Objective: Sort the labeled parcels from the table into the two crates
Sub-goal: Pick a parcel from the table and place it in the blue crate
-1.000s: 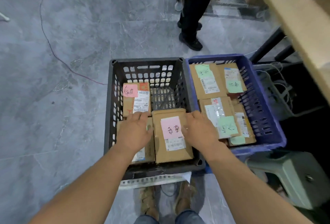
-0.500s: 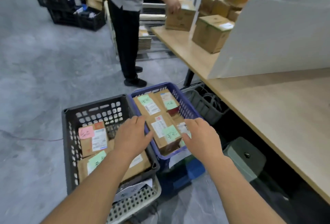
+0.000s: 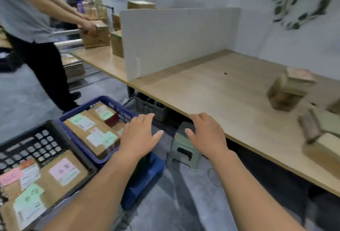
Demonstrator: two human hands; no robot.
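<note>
A black crate [image 3: 46, 138] at the lower left holds brown parcels with pink and green labels. Beside it, a blue crate [image 3: 108, 100] holds parcels with green labels. My left hand [image 3: 138, 137] hovers open over the blue crate's near right corner, holding nothing. My right hand [image 3: 206, 135] is open in the air just short of the wooden table [image 3: 211, 90] edge. Several blurred brown parcels [image 3: 288, 90] lie on the table at the far right, out of reach of both hands.
A white divider panel [image 3: 174, 37] stands on the table. A small grey-green stool [image 3: 184, 148] sits on the floor under my hands. Another person [image 3: 27, 19] handles a cardboard box [image 3: 95, 35] at the table's far end. A grey basket [image 3: 147, 105] sits under the table.
My view has swung from the crates up and right to the table. Both hands have lifted off the parcels in the black crate and moved right, empty.
</note>
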